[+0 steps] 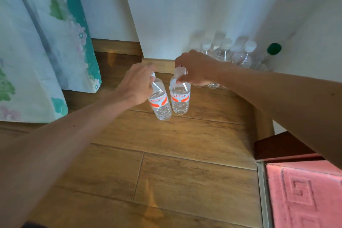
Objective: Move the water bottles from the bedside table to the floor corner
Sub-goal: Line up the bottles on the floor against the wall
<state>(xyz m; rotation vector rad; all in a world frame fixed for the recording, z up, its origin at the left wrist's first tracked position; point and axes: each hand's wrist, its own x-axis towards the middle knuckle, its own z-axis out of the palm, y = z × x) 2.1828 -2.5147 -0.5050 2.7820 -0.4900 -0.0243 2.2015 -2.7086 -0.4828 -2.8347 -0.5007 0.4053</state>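
My left hand (137, 84) grips the neck of a clear water bottle (161, 104) with a red-and-white label. My right hand (195, 68) pinches the white cap of a second, matching bottle (179, 99) just to its right. Both bottles hang nearly upright, side by side, low over the wooden floor (175, 153); I cannot tell whether their bases touch it. Behind my right hand, several white-capped bottles (224, 52) stand in the floor corner against the white wall. A green-capped bottle (272, 52) stands at their right end.
A floral curtain (46, 42) hangs to the floor at the left. A wooden skirting board (116, 47) runs along the wall base. At the lower right lie a pink patterned mat (305, 194) and a dark red wooden edge (281, 144).
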